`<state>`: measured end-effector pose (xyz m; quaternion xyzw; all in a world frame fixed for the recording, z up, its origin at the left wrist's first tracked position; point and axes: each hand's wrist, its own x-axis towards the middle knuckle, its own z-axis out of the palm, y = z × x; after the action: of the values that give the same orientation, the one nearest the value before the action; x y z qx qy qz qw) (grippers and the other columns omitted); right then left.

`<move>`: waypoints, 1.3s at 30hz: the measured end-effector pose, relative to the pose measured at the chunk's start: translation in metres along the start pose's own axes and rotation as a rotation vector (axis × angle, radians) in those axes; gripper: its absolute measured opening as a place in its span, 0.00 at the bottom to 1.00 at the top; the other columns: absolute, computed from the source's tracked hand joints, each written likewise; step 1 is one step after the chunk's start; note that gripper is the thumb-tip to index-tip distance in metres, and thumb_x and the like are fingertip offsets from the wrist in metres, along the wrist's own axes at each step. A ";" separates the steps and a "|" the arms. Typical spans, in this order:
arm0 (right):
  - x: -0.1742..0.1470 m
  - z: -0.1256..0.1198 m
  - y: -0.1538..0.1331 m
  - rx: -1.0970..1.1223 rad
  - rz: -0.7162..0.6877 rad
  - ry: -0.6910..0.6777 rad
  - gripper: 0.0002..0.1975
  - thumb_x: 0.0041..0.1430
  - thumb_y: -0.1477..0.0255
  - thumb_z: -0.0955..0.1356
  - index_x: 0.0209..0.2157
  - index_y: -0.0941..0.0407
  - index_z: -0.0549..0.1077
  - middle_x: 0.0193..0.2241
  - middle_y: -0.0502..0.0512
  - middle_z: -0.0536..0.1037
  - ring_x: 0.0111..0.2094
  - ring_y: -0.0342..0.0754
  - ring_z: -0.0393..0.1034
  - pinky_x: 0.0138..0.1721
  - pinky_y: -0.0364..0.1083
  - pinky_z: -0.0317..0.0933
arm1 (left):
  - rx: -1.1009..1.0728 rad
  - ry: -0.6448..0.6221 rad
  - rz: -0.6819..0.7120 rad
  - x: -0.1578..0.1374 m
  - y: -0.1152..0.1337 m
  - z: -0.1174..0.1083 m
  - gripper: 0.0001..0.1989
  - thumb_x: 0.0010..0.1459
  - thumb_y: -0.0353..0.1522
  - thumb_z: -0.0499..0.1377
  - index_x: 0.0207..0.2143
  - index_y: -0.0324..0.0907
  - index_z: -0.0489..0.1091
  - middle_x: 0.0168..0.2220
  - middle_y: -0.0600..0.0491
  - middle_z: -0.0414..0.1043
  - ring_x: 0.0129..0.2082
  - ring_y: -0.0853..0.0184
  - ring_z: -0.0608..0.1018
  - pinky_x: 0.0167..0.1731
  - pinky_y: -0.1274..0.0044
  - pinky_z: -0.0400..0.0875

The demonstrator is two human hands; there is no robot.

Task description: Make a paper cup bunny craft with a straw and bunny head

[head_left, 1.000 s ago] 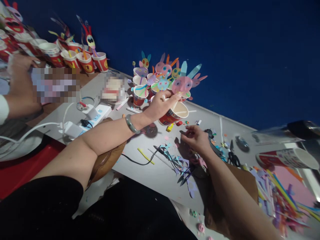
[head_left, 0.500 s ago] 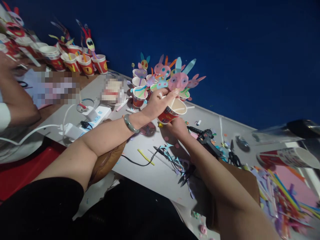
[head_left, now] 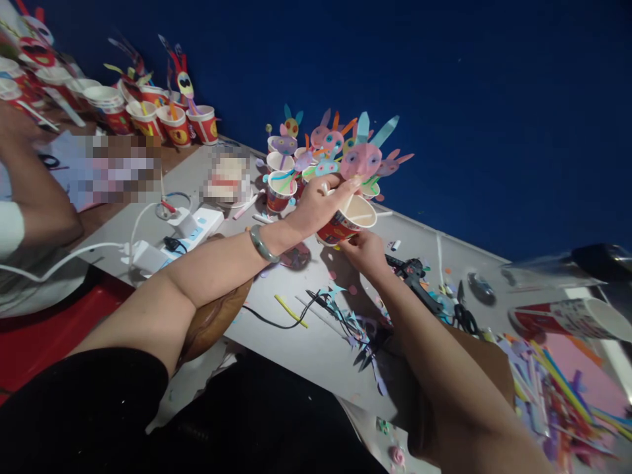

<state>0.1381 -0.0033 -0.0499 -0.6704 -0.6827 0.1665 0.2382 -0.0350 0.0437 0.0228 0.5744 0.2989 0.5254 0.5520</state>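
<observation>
Left hand holds a pink, blue-eared paper face.

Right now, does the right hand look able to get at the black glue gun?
Probably yes: the black glue gun lies close beside the right forearm, with nothing seen in between. The right hand touches the base of the red cup and would have to leave it.
</observation>
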 end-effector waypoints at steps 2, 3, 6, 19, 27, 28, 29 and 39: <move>-0.005 -0.001 -0.001 -0.029 0.031 0.019 0.11 0.53 0.62 0.67 0.30 0.57 0.69 0.24 0.55 0.77 0.25 0.46 0.67 0.27 0.43 0.55 | -0.009 -0.004 0.011 0.000 -0.001 0.000 0.20 0.56 0.48 0.62 0.27 0.40 0.73 0.24 0.50 0.72 0.29 0.67 0.75 0.29 0.75 0.70; -0.007 0.000 -0.002 -0.045 0.048 0.021 0.11 0.52 0.62 0.68 0.30 0.56 0.69 0.25 0.56 0.77 0.25 0.46 0.67 0.27 0.44 0.55 | -0.010 -0.004 0.012 0.000 -0.001 0.001 0.20 0.55 0.49 0.62 0.27 0.40 0.73 0.24 0.50 0.72 0.29 0.67 0.75 0.29 0.75 0.70; -0.010 0.002 -0.005 -0.069 0.068 0.011 0.11 0.52 0.63 0.68 0.31 0.57 0.69 0.25 0.56 0.77 0.25 0.46 0.67 0.28 0.44 0.56 | -0.004 -0.004 0.007 -0.002 0.000 0.001 0.20 0.55 0.49 0.62 0.27 0.40 0.73 0.24 0.49 0.73 0.29 0.67 0.75 0.29 0.75 0.70; -0.078 -0.068 0.035 -0.425 0.174 0.064 0.15 0.55 0.57 0.67 0.37 0.53 0.75 0.29 0.58 0.80 0.31 0.56 0.75 0.30 0.50 0.62 | 0.013 -0.009 0.022 -0.004 0.003 -0.001 0.20 0.58 0.47 0.60 0.26 0.40 0.72 0.24 0.49 0.72 0.28 0.66 0.76 0.29 0.73 0.70; -0.109 -0.099 0.099 -0.702 0.289 -0.067 0.22 0.49 0.56 0.69 0.42 0.55 0.74 0.30 0.64 0.79 0.31 0.61 0.74 0.30 0.53 0.62 | 0.008 -0.021 0.013 -0.006 -0.001 0.003 0.18 0.58 0.45 0.62 0.25 0.40 0.71 0.25 0.48 0.73 0.29 0.66 0.76 0.30 0.74 0.70; -0.108 -0.097 0.101 -0.691 0.324 -0.074 0.22 0.49 0.57 0.68 0.42 0.55 0.73 0.29 0.63 0.79 0.31 0.61 0.74 0.29 0.52 0.62 | 0.008 -0.019 0.014 -0.006 -0.002 0.003 0.18 0.58 0.45 0.62 0.25 0.40 0.71 0.25 0.48 0.73 0.29 0.67 0.76 0.30 0.74 0.69; -0.106 -0.094 0.101 -0.675 0.350 -0.073 0.21 0.49 0.58 0.68 0.43 0.56 0.72 0.29 0.62 0.79 0.31 0.60 0.74 0.29 0.51 0.61 | 0.009 -0.018 0.018 -0.006 -0.002 0.003 0.18 0.58 0.45 0.61 0.24 0.40 0.71 0.25 0.48 0.73 0.29 0.67 0.75 0.30 0.74 0.69; -0.113 -0.097 0.083 -0.550 0.430 0.155 0.24 0.54 0.65 0.66 0.52 0.58 0.65 0.40 0.71 0.79 0.34 0.60 0.74 0.32 0.51 0.59 | 0.013 -0.022 0.031 -0.005 0.000 0.000 0.20 0.58 0.48 0.60 0.26 0.39 0.72 0.25 0.49 0.73 0.27 0.68 0.74 0.28 0.75 0.69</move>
<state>0.2589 -0.1207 -0.0262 -0.8484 -0.5253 -0.0285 0.0592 -0.0361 0.0391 0.0211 0.5883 0.2873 0.5257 0.5431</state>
